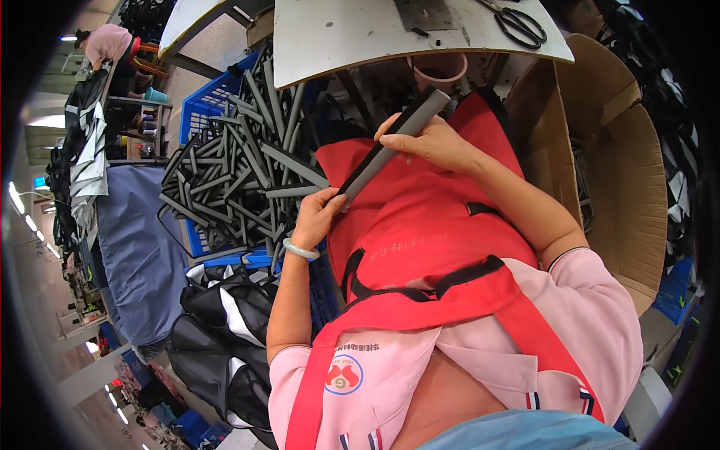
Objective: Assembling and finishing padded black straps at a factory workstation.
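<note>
A long strip or tube [369, 169], grey along one side and black along the other, slants across my lap over a red apron [405, 247]. My left hand [318, 216], with a pale bangle on the wrist, pinches its lower end. Higher up, my right hand [429, 144] wraps around it, thumb on top, and the upper end sticks out toward the table. Beside my left hand lies a big heap of similar grey and black pieces [225, 172], piled in and over a blue plastic crate [196, 112]. What the pieces are for cannot be told.
Ahead is a white table [337, 41] with black scissors [517, 26]; a pink bucket [442, 69] sits beneath it. An open cardboard box [622, 180] stands at right. Black and white bags [225, 330] lie at lower left. Another person [109, 45] bends over farther away.
</note>
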Demonstrator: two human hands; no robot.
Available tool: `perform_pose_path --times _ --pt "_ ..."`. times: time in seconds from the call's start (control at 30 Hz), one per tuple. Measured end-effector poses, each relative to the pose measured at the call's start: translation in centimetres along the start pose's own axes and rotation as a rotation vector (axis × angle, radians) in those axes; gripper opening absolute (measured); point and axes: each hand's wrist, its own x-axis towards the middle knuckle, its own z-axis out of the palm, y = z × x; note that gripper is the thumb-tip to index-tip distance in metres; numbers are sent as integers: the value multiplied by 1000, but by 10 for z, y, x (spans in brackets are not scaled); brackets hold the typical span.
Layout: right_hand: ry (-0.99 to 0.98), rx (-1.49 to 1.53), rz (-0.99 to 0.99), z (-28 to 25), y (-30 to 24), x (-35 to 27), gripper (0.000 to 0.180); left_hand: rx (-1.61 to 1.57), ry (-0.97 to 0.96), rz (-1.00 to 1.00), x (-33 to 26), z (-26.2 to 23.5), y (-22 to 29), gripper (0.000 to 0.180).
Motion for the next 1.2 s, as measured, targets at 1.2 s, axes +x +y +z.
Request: perform_pose_path --times 1.2 --pt "363 -1537 -478 -146 -132 22 29 553 -30 746 158 92 272 25"
